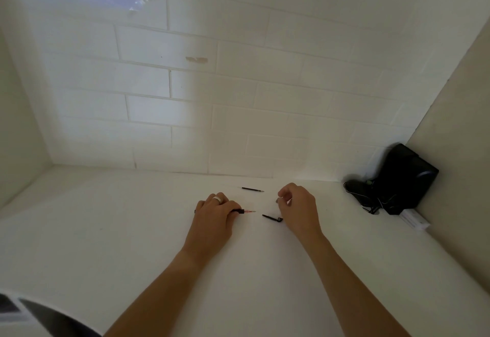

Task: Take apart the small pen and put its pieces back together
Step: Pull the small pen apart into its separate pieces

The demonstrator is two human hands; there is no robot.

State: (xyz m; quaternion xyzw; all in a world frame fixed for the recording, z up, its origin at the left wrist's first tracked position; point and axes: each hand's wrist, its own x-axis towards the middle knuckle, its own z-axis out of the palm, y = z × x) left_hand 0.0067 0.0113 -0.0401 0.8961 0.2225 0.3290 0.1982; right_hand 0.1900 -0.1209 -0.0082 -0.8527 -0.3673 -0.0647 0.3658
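A white table (132, 230) set against a white brick wall (238, 84); the pen lies in pieces near the middle of the far half. The left hand (214, 217), wearing a ring (217, 199), presses down on the black pen barrel (238, 211), fingers closed over it; a thin pinkish refill (249, 211) juts out of the barrel's right end. The right hand (298, 208) hovers just to the right, thumb and fingers curled together as if pinching something small; whether anything sits between them cannot be told, since the fingertips hide it. A black clip piece (273, 218) lies on the table between the hands, its right end touching or just under the right hand. A second thin dark refill (252, 189) lies farther off, apart from both hands. Black devices with cables (392, 183) occupy the far right corner, well apart.

Judged risks: the loose far refill is round and thin, so a brush from either hand may roll it away; any tiny part pinched in the right hand may drop and vanish against the white surface; the protruding refill may bend if pushed off-axis into the barrel; the clip piece, lying so close to the right hand, may be knocked aside as that hand moves; two refills invite refitting the wrong one.
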